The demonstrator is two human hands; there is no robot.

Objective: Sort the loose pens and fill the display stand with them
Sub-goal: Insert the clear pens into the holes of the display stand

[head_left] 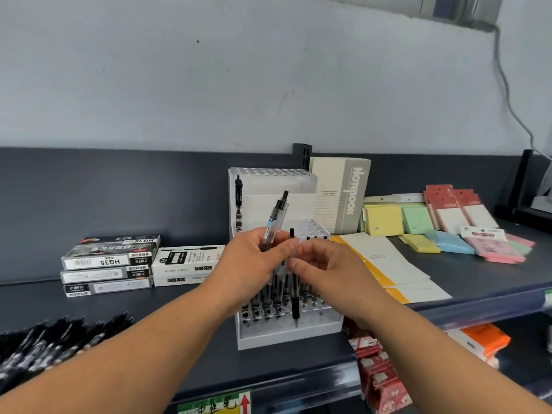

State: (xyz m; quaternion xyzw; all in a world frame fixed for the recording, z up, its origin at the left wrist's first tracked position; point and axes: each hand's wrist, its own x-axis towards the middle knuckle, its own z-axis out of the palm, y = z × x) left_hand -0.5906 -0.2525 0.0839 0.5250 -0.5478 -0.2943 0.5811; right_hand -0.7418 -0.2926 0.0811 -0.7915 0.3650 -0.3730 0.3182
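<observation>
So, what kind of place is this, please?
Probably a stationery shop. The shelf holds a pen stand, pen boxes, sticky notes and a notebook, and its edge carries a label.

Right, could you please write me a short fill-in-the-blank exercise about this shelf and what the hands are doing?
1. The left hand grips a bunch of ___.
2. The right hand pinches a single pen at the display stand, while loose pens lie to the stand's ___.
3. The tall book behind the stand reads ___.
4. The top box of the stack is marked ___.
Missing words: pens; left; Notebook; HQ35.
</observation>
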